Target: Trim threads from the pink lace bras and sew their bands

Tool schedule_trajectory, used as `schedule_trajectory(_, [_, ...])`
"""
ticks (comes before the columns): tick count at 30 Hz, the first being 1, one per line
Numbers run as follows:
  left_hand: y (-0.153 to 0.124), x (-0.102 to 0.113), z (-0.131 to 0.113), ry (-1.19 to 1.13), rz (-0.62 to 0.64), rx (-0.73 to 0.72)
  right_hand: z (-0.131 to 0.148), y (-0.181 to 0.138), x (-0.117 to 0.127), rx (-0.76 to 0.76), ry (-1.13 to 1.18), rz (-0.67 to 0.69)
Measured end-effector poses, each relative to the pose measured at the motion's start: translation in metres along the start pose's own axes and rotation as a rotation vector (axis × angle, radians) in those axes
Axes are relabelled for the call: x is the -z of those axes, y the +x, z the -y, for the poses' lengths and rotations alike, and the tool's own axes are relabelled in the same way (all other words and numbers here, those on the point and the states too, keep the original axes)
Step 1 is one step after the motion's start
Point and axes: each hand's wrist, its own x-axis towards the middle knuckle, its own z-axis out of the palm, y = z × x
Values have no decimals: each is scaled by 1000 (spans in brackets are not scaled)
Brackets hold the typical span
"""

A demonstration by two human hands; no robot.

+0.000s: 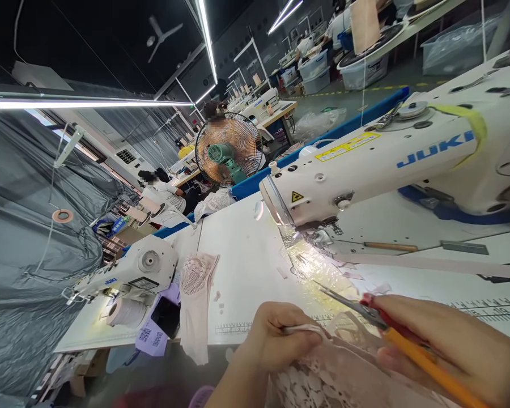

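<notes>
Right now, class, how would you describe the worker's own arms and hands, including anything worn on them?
The left hand and right hand are human hands, both without gloves. The left forearm is bare where it shows, with no sleeve, watch or bracelet visible. The right arm is cut off by the picture's edge, so any sleeve there cannot be seen.

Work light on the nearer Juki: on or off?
On: a bright glow lights the area under the head of the sewing machine.
</notes>
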Motion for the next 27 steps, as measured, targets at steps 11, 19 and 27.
schedule_trajectory(11, [-2, -4, 2, 6, -101, -111, 57, 23, -36, -205, 299, 301])
schedule_trajectory(19, [-13, -9, 3, 5, -258, -47, 45, 15, -36, -179, 158, 242])
schedule_trajectory(27, [-16, -16, 9, 40, -339, -136, 48, 11, -42, -133, 143, 191])
